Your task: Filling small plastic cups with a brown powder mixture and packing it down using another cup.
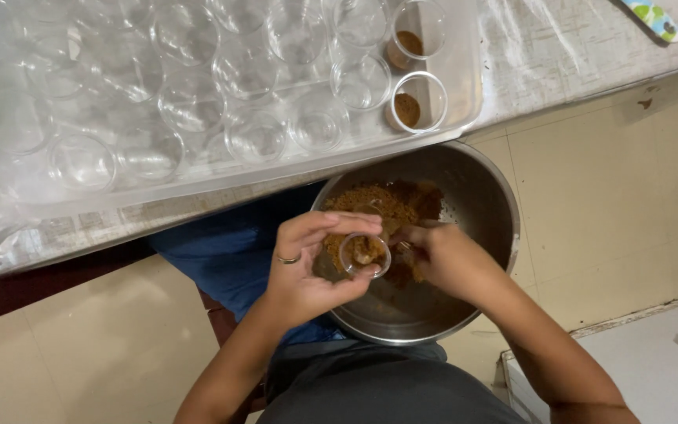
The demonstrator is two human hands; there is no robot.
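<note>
Left hand [308, 263], ring on finger, pinches small clear cup [365, 255] between thumb and fingers, held over steel bowl [496, 204] of brown crumbly powder [390, 202]. Right hand [441, 255] fingers bunched at cup mouth, touching it. Tray [464, 71] of clear cups on table above, two with powder.

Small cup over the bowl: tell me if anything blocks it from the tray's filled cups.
Nothing visible does. The left hand holds the cup over the bowl; the tray lies just beyond the bowl's rim.
</note>
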